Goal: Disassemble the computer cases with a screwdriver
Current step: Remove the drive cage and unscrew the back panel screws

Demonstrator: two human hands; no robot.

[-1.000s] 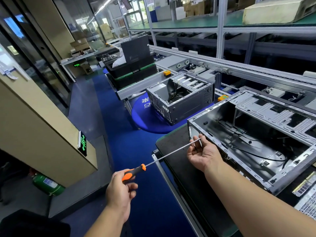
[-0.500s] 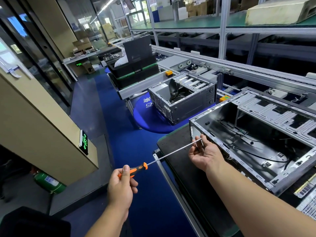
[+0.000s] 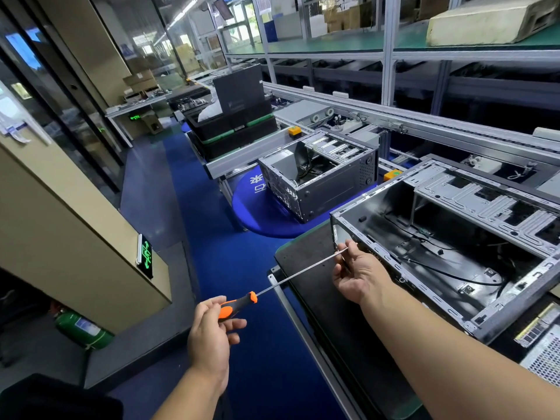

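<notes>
I see the left hand (image 3: pixel 209 334) curled round the orange-black handle of the screwdriver (image 3: pixel 239 304), the right hand (image 3: pixel 357 274) pinching its tip at the near computer case (image 3: pixel 448 247), open-topped on the black mat (image 3: pixel 306 262), black cables inside. A 2nd case (image 3: pixel 318 180) sits beyond, wires inside.

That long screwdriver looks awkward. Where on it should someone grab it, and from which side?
Best by the orange-and-black handle, wrapped from behind at the near end, as the left hand does. It is the thick, grippy part; the screwdriver's shaft is thin and slippery. The right hand only pinches the shaft near the tip, by the open computer case, to steady it.
</notes>
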